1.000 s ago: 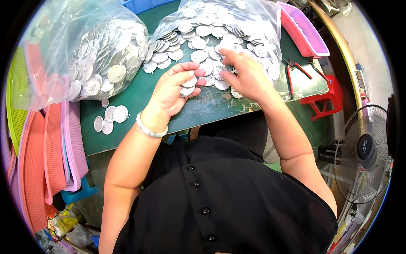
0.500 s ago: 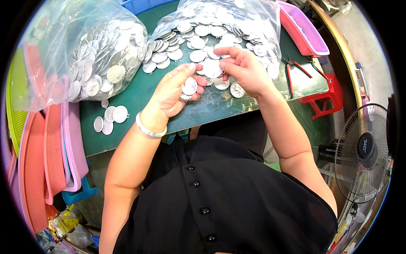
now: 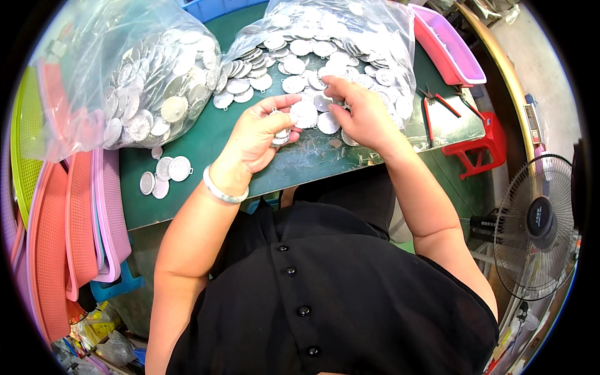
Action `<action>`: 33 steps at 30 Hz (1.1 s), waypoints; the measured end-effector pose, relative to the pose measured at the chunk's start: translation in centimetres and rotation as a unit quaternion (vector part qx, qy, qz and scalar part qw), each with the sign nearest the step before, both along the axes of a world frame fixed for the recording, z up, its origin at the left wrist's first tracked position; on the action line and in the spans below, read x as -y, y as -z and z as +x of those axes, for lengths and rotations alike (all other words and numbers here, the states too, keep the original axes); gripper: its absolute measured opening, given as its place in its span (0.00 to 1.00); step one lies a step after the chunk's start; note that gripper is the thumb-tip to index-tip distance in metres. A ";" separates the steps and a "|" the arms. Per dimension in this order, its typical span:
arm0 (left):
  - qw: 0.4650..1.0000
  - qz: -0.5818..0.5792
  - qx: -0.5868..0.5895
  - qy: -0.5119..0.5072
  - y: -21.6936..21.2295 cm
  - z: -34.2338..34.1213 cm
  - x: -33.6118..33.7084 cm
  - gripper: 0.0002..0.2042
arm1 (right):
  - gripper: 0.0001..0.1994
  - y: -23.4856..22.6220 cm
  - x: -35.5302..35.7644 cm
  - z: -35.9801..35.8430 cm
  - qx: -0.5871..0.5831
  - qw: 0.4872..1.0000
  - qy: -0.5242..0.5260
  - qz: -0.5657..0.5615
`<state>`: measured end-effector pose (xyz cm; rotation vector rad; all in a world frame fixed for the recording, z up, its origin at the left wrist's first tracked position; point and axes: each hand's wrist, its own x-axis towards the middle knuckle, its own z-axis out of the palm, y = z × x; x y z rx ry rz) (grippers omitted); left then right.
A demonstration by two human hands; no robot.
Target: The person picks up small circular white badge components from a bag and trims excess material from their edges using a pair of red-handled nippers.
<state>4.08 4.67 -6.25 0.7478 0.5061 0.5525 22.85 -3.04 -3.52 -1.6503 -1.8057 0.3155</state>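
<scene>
My left hand [image 3: 259, 134], with a pale bangle [image 3: 222, 187] at the wrist, is closed around a few silver medals [image 3: 281, 139] with small loops. Thumb and index finger pinch another round medal [image 3: 304, 114] by its edge. Just right of it, my right hand [image 3: 362, 115] has thumb and fingers apart, with nothing seen between them. Loose medals [image 3: 328, 123] lie close under its fingertips, spilling from a clear plastic bag [image 3: 381, 37] full of them. Part of one more medal is hidden under the right hand.
A second clear bag of medals [image 3: 162, 81] stands at left, with several loose medals [image 3: 164, 167] before it on the green table [image 3: 206, 206]. Red-handled pliers [image 3: 431, 112] and a pink bin [image 3: 447, 47] are at right. Baskets [image 3: 78, 212] stack left; a fan [image 3: 537, 219] stands right.
The right hand's fingers have come away from a medal, which is now in the left hand's pinch. The medals in the left palm have tilted and show less of their faces.
</scene>
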 end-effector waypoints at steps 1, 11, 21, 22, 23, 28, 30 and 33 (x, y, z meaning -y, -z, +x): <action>1.000 0.004 0.001 0.003 0.2 -0.1 -0.1 0.15 | 0.19 0.2 0.0 0.0 0.045 0.999 0.001 0.023; 1.000 0.006 -0.006 -0.023 0.2 0.1 -0.1 0.09 | 0.14 -1.2 2.3 1.5 0.105 0.990 0.005 0.094; 0.999 0.019 0.032 0.010 0.4 0.2 -0.1 0.06 | 0.46 0.9 8.2 17.6 0.264 0.881 0.359 -0.159; 0.999 0.023 0.027 0.009 0.4 0.1 0.0 0.06 | 0.44 1.4 8.6 18.6 0.269 0.880 0.347 -0.181; 0.999 0.041 0.016 0.000 0.6 0.3 0.0 0.06 | 0.44 1.5 9.2 19.6 0.251 0.896 0.325 -0.171; 0.998 0.060 0.007 -0.023 0.4 -0.2 1.0 0.13 | 0.32 0.5 8.9 16.0 0.321 0.861 0.346 -0.189; 0.997 0.070 0.003 -0.040 0.6 -0.5 1.7 0.11 | 0.27 0.8 9.6 14.4 0.356 0.855 0.342 -0.157; 0.993 0.100 -0.014 -0.059 0.0 -1.0 3.2 0.09 | 0.22 1.5 10.3 14.7 0.342 0.864 0.358 -0.085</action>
